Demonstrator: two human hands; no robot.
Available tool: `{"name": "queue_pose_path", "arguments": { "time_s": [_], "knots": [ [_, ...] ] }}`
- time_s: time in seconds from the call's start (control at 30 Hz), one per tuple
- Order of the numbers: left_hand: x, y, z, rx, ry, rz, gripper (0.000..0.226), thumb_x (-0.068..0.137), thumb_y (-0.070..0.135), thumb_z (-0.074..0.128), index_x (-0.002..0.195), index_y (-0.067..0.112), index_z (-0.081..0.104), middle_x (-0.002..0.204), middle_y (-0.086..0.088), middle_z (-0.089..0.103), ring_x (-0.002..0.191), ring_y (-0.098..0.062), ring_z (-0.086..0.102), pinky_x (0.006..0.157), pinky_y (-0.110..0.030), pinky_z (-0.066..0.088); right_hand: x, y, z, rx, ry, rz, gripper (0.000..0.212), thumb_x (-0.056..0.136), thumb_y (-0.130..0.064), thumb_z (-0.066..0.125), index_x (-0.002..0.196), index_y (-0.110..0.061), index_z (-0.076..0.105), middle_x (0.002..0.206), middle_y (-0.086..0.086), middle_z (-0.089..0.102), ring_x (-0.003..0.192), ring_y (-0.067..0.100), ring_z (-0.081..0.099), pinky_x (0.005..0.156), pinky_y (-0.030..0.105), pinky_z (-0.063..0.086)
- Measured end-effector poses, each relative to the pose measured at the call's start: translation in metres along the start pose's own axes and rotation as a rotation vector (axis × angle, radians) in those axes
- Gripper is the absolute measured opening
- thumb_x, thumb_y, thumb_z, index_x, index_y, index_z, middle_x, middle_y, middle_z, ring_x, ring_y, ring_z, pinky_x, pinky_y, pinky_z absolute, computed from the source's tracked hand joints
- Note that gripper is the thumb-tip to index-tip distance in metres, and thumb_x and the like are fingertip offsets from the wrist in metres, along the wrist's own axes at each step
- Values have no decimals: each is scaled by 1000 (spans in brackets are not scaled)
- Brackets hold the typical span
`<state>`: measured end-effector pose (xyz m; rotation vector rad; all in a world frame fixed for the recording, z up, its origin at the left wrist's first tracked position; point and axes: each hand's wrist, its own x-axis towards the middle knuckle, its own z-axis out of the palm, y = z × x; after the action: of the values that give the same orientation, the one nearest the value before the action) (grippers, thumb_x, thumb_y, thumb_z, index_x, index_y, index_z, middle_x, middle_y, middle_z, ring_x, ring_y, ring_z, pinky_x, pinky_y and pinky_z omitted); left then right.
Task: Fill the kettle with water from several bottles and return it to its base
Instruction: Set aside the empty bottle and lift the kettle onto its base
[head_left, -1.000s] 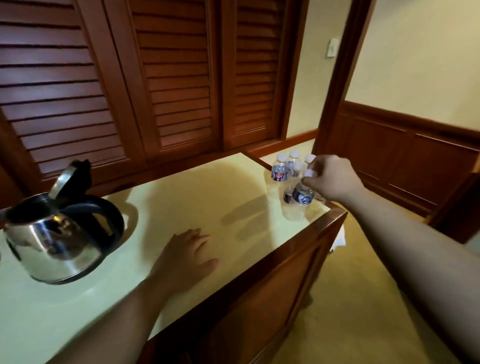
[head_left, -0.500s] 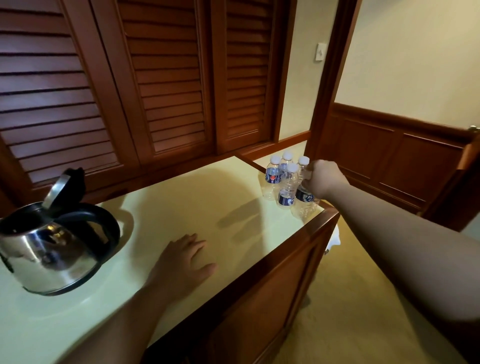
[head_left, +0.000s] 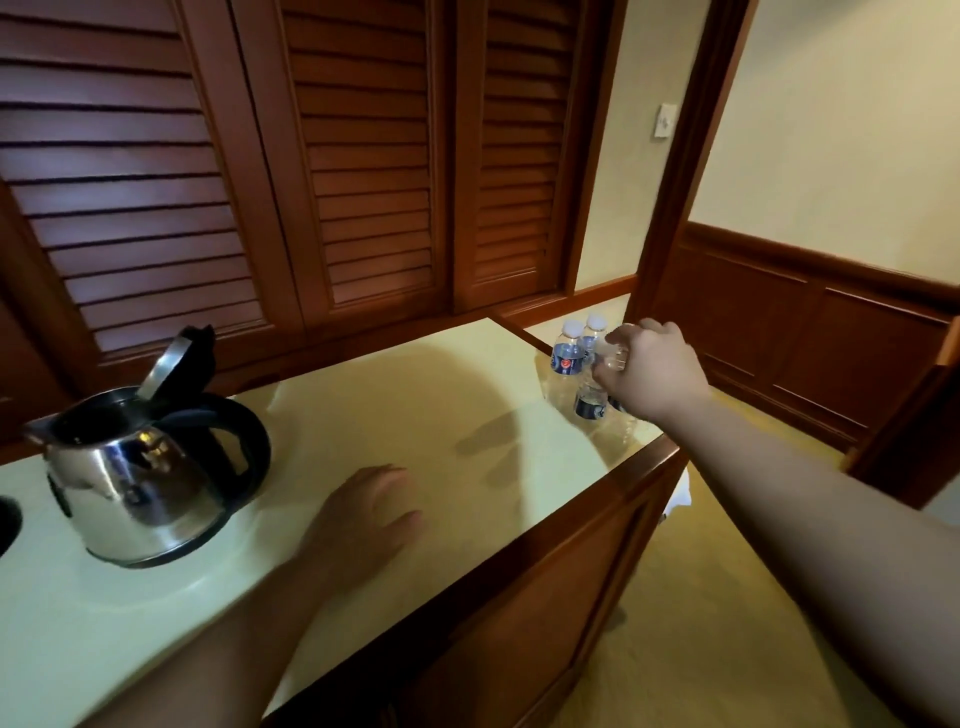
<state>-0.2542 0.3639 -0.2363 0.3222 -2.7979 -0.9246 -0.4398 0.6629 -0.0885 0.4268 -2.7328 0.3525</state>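
Fetching water: the right hand (head_left: 652, 371) grips a clear plastic bottle (head_left: 592, 395), next carrying it leftward to the open steel kettle (head_left: 140, 467).

— Anything readable?
— My bottles (head_left: 570, 354) wear dark blue labels (head_left: 567, 362) with a small red mark, but the print is too blurred to read. Nothing else carries text.

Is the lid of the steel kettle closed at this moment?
No, the hinged lid of the shiny steel kettle stands tilted up, leaving its dark mouth open.
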Motion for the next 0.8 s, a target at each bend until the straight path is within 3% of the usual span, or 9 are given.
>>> {"name": "queue_pose_path", "arguments": {
  "time_s": [0.13, 0.27, 0.53, 0.6, 0.67, 0.73, 0.8],
  "knots": [
    [-21, -19, -35, -25, 136, 10, 55, 89, 44, 72, 140, 27, 61, 137, 9, 62, 124, -14, 60, 100, -25, 40, -30, -41, 18, 186, -74, -20, 51, 85, -46, 72, 126, -15, 72, 120, 10, 71, 112, 31, 63, 93, 41, 56],
    [-60, -43, -63, -113, 311, 25, 40, 86, 29, 81, 124, 22, 71, 113, 11, 68, 100, -5, 65, 89, -28, 54, -66, -101, 43, 301, -182, -141, 52, 87, -41, 77, 130, -14, 70, 129, 7, 71, 116, 27, 65, 95, 34, 51],
    [-126, -87, -126, -187, 658, -143, 21, 84, 26, 83, 93, 28, 65, 89, 14, 70, 83, -3, 67, 72, -24, 56, -110, -227, 75, 514, -357, -342, 56, 93, -58, 65, 141, -29, 59, 144, -7, 59, 127, 17, 56, 106, 40, 50],
    [-125, -96, -144, -220, 725, -257, 32, 81, 35, 86, 97, 22, 60, 89, 7, 66, 82, -12, 65, 69, -31, 53, -111, -257, 76, 596, -358, -362, 62, 92, -60, 65, 144, -27, 56, 142, -7, 59, 128, 18, 55, 106, 40, 49],
    [-116, -110, -159, -226, 732, -375, 57, 72, 40, 92, 110, 16, 58, 102, -1, 62, 91, -21, 63, 72, -30, 49, -109, -286, 76, 662, -322, -353, 70, 91, -63, 64, 149, -26, 49, 143, -6, 57, 131, 18, 52, 107, 39, 47],
    [-103, -123, -171, -264, 645, -450, 91, 65, 49, 95, 136, 13, 52, 128, -4, 57, 116, -23, 61, 90, -32, 51, -106, -313, 72, 765, -282, -340, 75, 91, -65, 61, 153, -28, 41, 147, -8, 54, 135, 17, 50, 110, 39, 45],
    [-92, -133, -178, -320, 532, -477, 115, 63, 56, 94, 155, 19, 37, 148, 1, 50, 139, -19, 49, 109, -38, 46, -102, -335, 73, 921, -265, -378, 67, 95, -60, 59, 153, -31, 39, 146, -13, 55, 132, 11, 51, 108, 30, 46]
  ]
}}
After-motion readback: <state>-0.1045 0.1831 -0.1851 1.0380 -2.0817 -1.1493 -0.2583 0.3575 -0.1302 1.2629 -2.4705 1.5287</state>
